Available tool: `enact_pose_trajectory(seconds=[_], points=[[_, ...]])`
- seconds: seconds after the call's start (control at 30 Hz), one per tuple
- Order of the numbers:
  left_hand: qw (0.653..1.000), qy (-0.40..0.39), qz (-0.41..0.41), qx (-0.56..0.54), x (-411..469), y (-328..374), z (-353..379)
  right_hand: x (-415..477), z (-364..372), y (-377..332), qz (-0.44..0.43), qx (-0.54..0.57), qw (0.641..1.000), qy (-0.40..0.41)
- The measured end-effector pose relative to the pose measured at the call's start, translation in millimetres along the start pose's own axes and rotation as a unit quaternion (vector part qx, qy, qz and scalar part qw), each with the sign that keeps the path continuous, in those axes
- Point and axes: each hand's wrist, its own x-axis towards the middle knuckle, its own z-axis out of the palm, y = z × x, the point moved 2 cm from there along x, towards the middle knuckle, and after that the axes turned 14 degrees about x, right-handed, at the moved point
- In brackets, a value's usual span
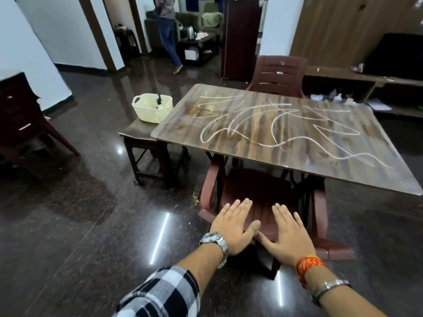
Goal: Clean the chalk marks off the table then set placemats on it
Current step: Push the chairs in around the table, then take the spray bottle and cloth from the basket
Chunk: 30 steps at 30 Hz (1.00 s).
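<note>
A wood-grain table [389, 170] stands ahead of me, its top covered in looping white chalk marks [272, 124]. My left hand [233, 227] and my right hand [289, 234] are held out flat side by side, fingers straight, palms down, thumbs almost touching. Both hover over the back of a maroon plastic chair [263, 195] tucked under the table's near edge. Neither hand holds anything. No placemats are visible.
A cream plastic basket [146, 112] with a dark-handled item in it sits on a low wooden stool [135, 133] at the table's left end. A second maroon chair [278, 74] stands at the far side. A person [168, 30] stands in the far room. The floor is dark and glossy.
</note>
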Motion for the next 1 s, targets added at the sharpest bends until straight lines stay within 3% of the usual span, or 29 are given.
enact_pose_trajectory(seconds=[0.27, 0.43, 0.77, 0.87, 1.0], points=[[0.994, 0.065, -0.076, -0.034, -4.9, -86.0, -32.3, 52.9, 18.1, -68.9, 0.022, 0.146, 0.988, 0.038], [0.983, 0.105, -0.141, -0.058, 17.6, -194.1, -71.0, 122.9, 58.0, -143.5, 0.020, 0.208, 0.978, 0.016], [0.977, 0.079, -0.186, -0.063, 97.4, -439.5, -132.0, 287.0, 143.3, -294.9, 0.072, 0.305, 0.948, 0.049], [0.976, 0.086, -0.195, -0.035, 138.3, -504.0, -149.5, 345.2, 160.4, -330.4, 0.069, 0.291, 0.953, 0.054], [0.982, 0.057, -0.173, 0.045, 198.0, -566.7, -152.4, 436.2, 180.0, -362.1, 0.030, 0.185, 0.981, 0.058]])
